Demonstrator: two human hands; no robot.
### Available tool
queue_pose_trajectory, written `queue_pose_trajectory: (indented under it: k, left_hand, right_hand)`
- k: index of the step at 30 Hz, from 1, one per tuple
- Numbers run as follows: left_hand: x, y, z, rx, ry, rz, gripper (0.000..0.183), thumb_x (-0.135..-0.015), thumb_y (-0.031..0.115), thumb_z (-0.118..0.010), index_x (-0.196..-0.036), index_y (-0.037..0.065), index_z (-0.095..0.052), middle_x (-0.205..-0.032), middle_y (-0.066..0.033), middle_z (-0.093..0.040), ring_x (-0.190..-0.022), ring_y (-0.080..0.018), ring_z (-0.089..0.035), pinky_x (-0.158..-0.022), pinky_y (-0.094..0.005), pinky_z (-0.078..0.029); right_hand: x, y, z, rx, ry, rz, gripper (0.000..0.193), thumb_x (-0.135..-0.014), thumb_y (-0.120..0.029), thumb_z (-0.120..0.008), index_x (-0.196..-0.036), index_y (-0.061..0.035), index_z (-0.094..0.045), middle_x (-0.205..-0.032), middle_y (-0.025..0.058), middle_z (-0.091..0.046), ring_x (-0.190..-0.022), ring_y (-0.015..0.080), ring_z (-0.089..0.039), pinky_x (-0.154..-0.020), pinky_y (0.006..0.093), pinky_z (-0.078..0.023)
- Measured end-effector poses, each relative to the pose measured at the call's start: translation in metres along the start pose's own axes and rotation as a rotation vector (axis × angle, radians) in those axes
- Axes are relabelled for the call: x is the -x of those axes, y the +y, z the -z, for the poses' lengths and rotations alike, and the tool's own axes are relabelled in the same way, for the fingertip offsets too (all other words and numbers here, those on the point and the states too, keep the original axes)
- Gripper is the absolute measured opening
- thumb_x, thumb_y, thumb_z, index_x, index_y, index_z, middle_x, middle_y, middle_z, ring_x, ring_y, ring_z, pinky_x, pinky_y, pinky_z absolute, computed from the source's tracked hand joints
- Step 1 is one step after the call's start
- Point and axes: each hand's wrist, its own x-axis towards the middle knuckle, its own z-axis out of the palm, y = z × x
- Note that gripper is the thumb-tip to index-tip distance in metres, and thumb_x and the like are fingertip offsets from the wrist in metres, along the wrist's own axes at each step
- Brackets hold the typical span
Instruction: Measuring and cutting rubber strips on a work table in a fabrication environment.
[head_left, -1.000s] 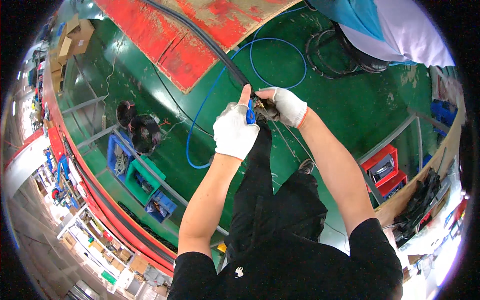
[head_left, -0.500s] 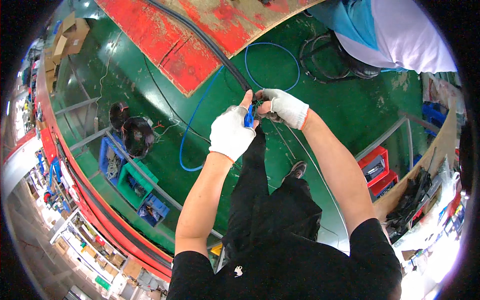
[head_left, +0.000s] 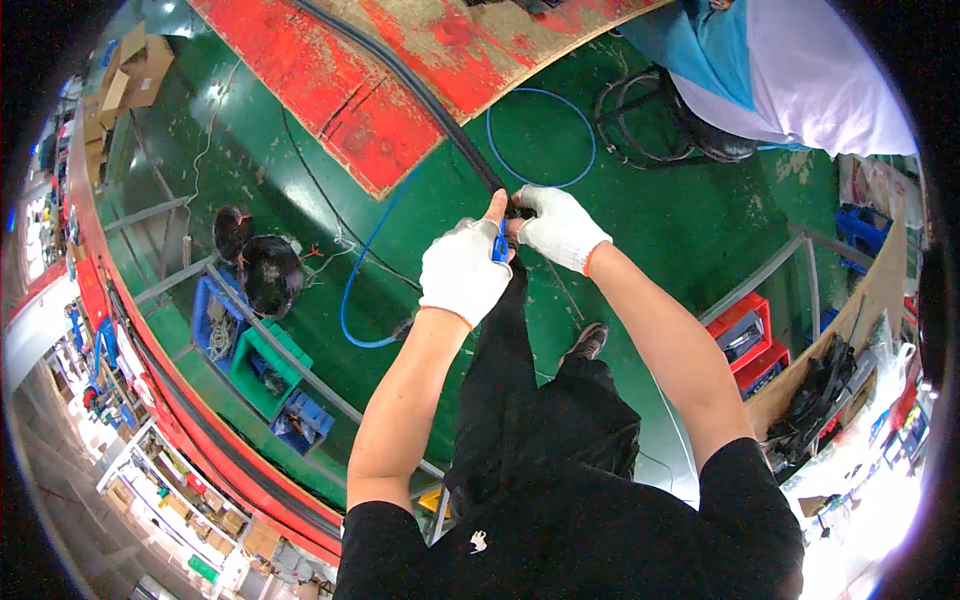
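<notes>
A thick black cable bundle (head_left: pixel 425 95) runs from the red, worn board down to my two hands. My left hand (head_left: pixel 465 270), in a white knit glove with bare fingertips, is closed, its thumb lying along the bundle's end. A small blue object (head_left: pixel 500 243) shows at its fingers; its kind I cannot make out. My right hand (head_left: pixel 562 230), gloved the same way, pinches the bundle's end right beside the left thumb. The fingers cover most of what lies between the hands.
A red, scuffed board (head_left: pixel 380 150) lies ahead. Blue hose (head_left: pixel 345 290) loops over the green floor. At left stand black wire coils (head_left: pixel 272 275) and a green crate (head_left: pixel 270 365); at right, red bins (head_left: pixel 740 330). Another person (head_left: pixel 790 75) is near a black stool (head_left: pixel 700 135).
My right hand has turned and closed in toward the left hand at the bundle's end. Less of the blue object shows now. The blue hose on the left has shifted slightly leftward.
</notes>
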Motion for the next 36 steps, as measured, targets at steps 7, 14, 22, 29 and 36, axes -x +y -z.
queue_pose_trajectory:
  k: [7, 14, 22, 29, 36]
  left_hand:
    - [-0.002, 0.008, -0.003, 0.0, 0.035, 0.0, 0.077, -0.088, 0.028, -0.077, -0.159, 0.02, -0.046, -0.099, -0.0182, -0.071, -0.091, -0.0387, -0.071, -0.08, -0.0475, -0.057]
    - [0.0, 0.005, -0.004, -0.001, 0.039, 0.026, 0.079, -0.088, 0.029, -0.077, -0.16, 0.021, -0.045, -0.103, -0.0189, -0.072, -0.093, -0.0398, -0.072, -0.081, -0.0476, -0.057]
    - [0.0, 0.007, -0.004, 0.01, 0.049, 0.026, 0.077, -0.089, 0.03, -0.077, -0.159, 0.022, -0.046, -0.105, -0.0189, -0.072, -0.094, -0.0402, -0.072, -0.082, -0.0475, -0.057]
    - [0.0, 0.007, -0.006, -0.009, 0.022, 0.043, 0.078, -0.089, 0.027, -0.077, -0.16, 0.023, -0.044, -0.103, -0.0188, -0.071, -0.094, -0.0397, -0.071, -0.083, -0.0467, -0.056]
    - [-0.001, 0.008, -0.004, -0.015, 0.015, 0.052, 0.077, -0.089, 0.024, -0.074, -0.16, 0.023, -0.045, -0.104, -0.02, -0.071, -0.094, -0.0404, -0.071, -0.084, -0.0474, -0.056]
  right_hand:
    - [-0.002, 0.015, 0.011, -0.235, -0.033, -0.055, 0.046, -0.091, -0.024, -0.064, -0.123, 0.0081, -0.069, -0.109, 0.023, -0.075, -0.102, 0.0341, -0.072, -0.092, 0.0414, -0.054]
    - [-0.008, 0.005, 0.013, -0.678, -0.217, -0.281, 0.025, -0.094, -0.022, -0.065, -0.105, -0.0007, -0.072, -0.087, 0.0076, -0.072, -0.074, 0.0154, -0.063, -0.062, 0.0303, -0.046]
    - [-0.013, 0.025, 0.008, -0.92, -0.365, -0.432, 0.025, -0.1, -0.034, -0.067, -0.091, -0.0109, -0.071, -0.076, -0.0014, -0.067, -0.057, 0.0072, -0.052, -0.05, 0.0249, -0.038]
    - [-0.003, 0.037, 0.007, -0.904, -0.307, -0.306, 0.024, -0.09, -0.022, -0.067, -0.106, -0.0039, -0.072, -0.08, 0.0016, -0.065, -0.06, 0.0099, -0.052, -0.05, 0.0269, -0.037]
    - [0.005, 0.019, 0.008, -0.398, -0.075, -0.088, 0.05, -0.084, -0.023, -0.069, -0.126, 0.0048, -0.067, -0.1, 0.0117, -0.07, -0.086, 0.0207, -0.065, -0.076, 0.0333, -0.052]
